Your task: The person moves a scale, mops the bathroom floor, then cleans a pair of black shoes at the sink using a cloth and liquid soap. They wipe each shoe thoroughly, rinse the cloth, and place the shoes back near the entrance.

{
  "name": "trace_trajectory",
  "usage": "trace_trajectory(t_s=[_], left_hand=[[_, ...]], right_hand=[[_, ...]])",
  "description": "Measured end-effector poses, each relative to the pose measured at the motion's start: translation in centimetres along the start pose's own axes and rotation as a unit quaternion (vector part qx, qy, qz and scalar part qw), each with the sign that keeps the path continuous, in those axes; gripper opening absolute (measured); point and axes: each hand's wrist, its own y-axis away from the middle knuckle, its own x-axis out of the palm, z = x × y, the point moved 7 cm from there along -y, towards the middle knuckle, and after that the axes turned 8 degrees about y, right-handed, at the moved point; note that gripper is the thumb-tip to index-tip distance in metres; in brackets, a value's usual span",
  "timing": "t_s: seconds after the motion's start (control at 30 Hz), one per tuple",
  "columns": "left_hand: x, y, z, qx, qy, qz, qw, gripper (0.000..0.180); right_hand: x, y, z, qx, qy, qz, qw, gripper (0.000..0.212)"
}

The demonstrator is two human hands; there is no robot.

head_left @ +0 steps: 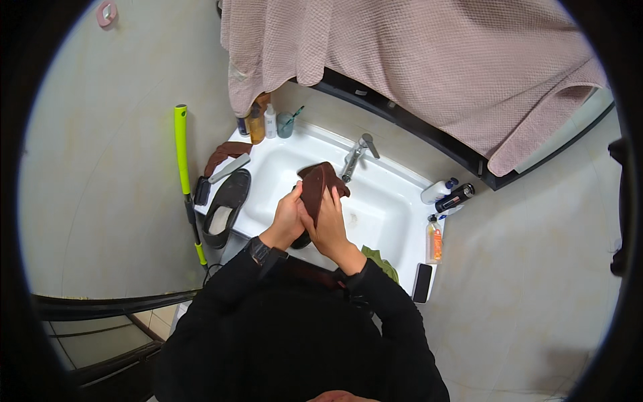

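Two hands (287,218) (330,228) together clasp brown cloth (317,184).

Seeing smooth, glossy white rectangular sink (392,224), ceramic by the look. Shiny silver single-lever metal faucet (353,163). Reading soft, matt fabric on crumpled dark-brown cloth (321,175); rough waffle texture on large pale-pink towel (415,53). Also getting smooth lime-green plastic-looking long handle (181,144), glossy-faced flat black phone (422,283), dull-finished black slip-on shoe (232,195).
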Motion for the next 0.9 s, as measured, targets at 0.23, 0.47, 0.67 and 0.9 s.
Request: trace_trajectory(t_s=[0.23,0.47,0.67,0.9], left_hand=[[-1.2,-0.8,0.3,0.049,-0.036,-0.008,0.998,0.042],[-1.2,-1.3,0.0,0.064,0.001,-0.010,0.998,0.040],[-2.7,-1.6,-1.7,0.020,-0.121,-0.017,0.992,0.035],[-0.5,-0.1,-2.7,0.001,-0.374,0.040,0.926,0.031]], right_hand=[[-2.9,-4.5,0.3,-0.004,0.060,-0.008,0.998,0.051],[-1.9,-2.2,-2.4,0.048,-0.119,-0.051,0.990,0.038],[-7.0,2.2,-10.8,0.239,-0.662,-0.314,0.637,0.057],[-0.7,3.8,-11.5,0.285,-0.870,-0.146,0.375,0.052]])
